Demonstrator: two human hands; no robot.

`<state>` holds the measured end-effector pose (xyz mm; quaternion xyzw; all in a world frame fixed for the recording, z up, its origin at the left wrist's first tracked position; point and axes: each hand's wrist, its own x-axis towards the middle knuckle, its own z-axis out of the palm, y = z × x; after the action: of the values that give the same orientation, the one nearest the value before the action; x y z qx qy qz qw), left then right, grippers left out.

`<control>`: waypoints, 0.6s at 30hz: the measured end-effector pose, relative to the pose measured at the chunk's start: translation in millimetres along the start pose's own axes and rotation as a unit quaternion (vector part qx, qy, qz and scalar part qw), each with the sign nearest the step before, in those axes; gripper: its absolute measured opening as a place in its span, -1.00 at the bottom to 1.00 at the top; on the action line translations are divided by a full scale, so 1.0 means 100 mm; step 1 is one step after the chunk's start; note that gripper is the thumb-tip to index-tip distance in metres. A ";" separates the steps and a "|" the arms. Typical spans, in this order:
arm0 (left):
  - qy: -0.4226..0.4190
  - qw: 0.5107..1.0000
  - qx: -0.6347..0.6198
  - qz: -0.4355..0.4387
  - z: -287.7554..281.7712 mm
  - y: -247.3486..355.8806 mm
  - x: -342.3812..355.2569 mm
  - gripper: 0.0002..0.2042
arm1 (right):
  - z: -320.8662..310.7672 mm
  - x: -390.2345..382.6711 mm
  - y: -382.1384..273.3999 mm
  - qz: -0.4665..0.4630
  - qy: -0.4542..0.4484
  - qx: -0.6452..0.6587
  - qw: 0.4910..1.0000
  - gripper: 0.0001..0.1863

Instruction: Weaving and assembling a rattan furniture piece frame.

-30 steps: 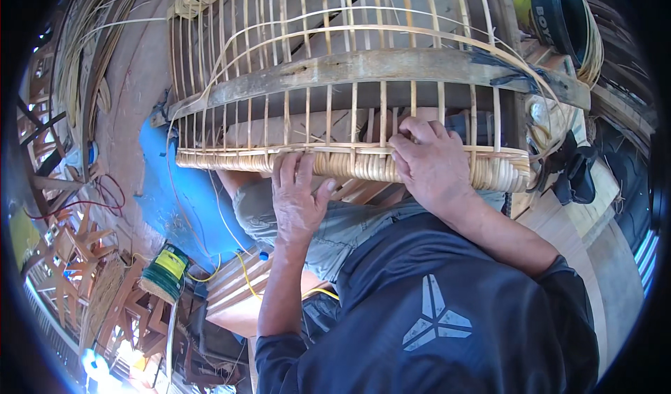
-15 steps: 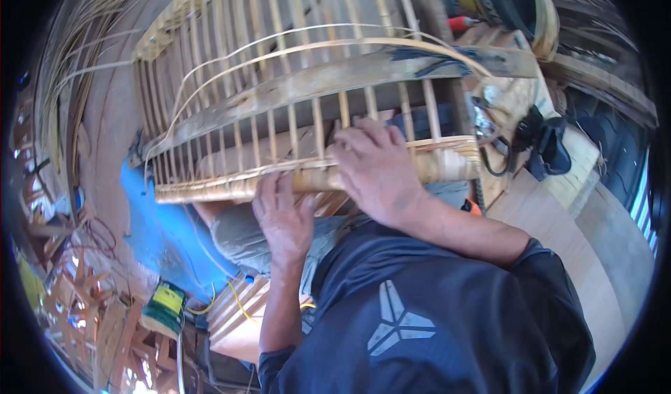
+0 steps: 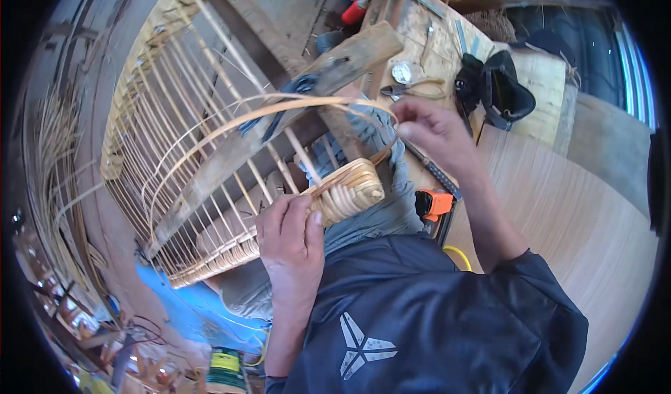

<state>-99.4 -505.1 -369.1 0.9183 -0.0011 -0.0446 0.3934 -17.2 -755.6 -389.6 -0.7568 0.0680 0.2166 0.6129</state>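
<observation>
A rattan or bamboo frame of slender parallel rods [image 3: 228, 81] lies tilted across my lap, its near rail [image 3: 347, 197] wrapped in pale strips. My left hand [image 3: 290, 233] grips that rail, fingers over the top and thumb near the wrapped end. Off to the right of the rail's end, my right hand [image 3: 440, 134] pinches a thin rattan strip [image 3: 300, 103] that loops back leftward over the rods. A wooden board [image 3: 370, 50] lies across the rods, bound with dark blue ties [image 3: 302, 84].
At the upper right, a wooden bench holds pliers [image 3: 423, 89], a round silvery item [image 3: 402, 73] and a black pouch [image 3: 507, 92]. An orange-and-black tool [image 3: 437, 202] stands beside my right forearm. Lower left are a blue sheet [image 3: 150, 282] and a green spool [image 3: 225, 376]. Long loose strips [image 3: 59, 142] lie far left.
My right hand has left the rail and moved right, now holding the strip. The frame appears turned, its right end nearer to me. My left hand stays on the rail.
</observation>
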 end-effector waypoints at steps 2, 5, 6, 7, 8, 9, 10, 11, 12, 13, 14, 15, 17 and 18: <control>-0.026 0.999 0.029 -0.003 0.11 0.04 0.10 -0.77 | 0.01 -0.02 0.16 0.030 -0.003 0.032 0.999 -0.82; -0.044 0.997 0.059 -0.029 0.19 0.15 0.19 -0.78 | 0.03 0.00 0.34 0.041 0.000 0.049 0.998 -0.83; -0.059 0.996 0.068 -0.015 0.21 0.22 0.23 -0.77 | 0.01 0.00 0.39 0.023 0.017 0.027 0.999 -0.83; -0.073 0.994 0.076 -0.003 0.23 0.26 0.27 -0.76 | 0.00 -0.02 0.42 0.031 0.025 0.038 0.998 -0.83; -0.093 0.992 0.082 0.017 0.27 0.25 0.28 -0.68 | -0.01 -0.02 0.43 0.007 0.026 0.054 0.998 -0.83; -0.103 0.991 0.088 0.020 0.30 0.27 0.31 -0.68 | -0.02 -0.03 0.44 -0.017 0.028 0.070 0.997 -0.83; -0.118 0.987 0.095 0.052 0.33 0.30 0.33 -0.60 | -0.04 -0.03 0.46 -0.049 0.025 0.043 0.998 -0.85; -0.133 0.982 0.101 0.083 0.34 0.32 0.34 -0.52 | -0.05 -0.02 0.49 -0.044 0.030 0.052 0.997 -0.85; -0.152 0.973 0.144 0.101 0.36 0.30 0.32 -0.41 | -0.06 -0.01 0.52 -0.087 0.040 0.040 0.995 -0.85; -0.159 0.971 0.148 0.102 0.38 0.29 0.31 -0.41 | -0.06 0.01 0.54 -0.131 0.051 0.026 0.990 -0.86; -0.145 0.972 0.156 0.100 0.39 0.28 0.31 -0.44 | -0.05 0.02 0.54 -0.126 0.054 0.032 0.990 -0.86; -0.130 0.973 0.164 0.099 0.39 0.29 0.31 -0.47 | -0.03 0.03 0.51 -0.111 0.063 0.022 0.992 -0.85; -0.149 0.976 0.144 0.074 0.36 0.31 0.41 -0.52 | 0.01 0.07 0.53 -0.096 0.072 0.016 0.993 -0.84; -0.161 0.978 0.122 0.048 0.35 0.33 0.46 -0.57 | 0.05 0.10 0.57 -0.100 0.084 0.022 0.991 -0.84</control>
<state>-55.2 -554.8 -372.8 0.9389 -0.1136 -0.1729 0.2752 -30.9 -762.9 -445.6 -0.7619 0.0480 0.0884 0.6398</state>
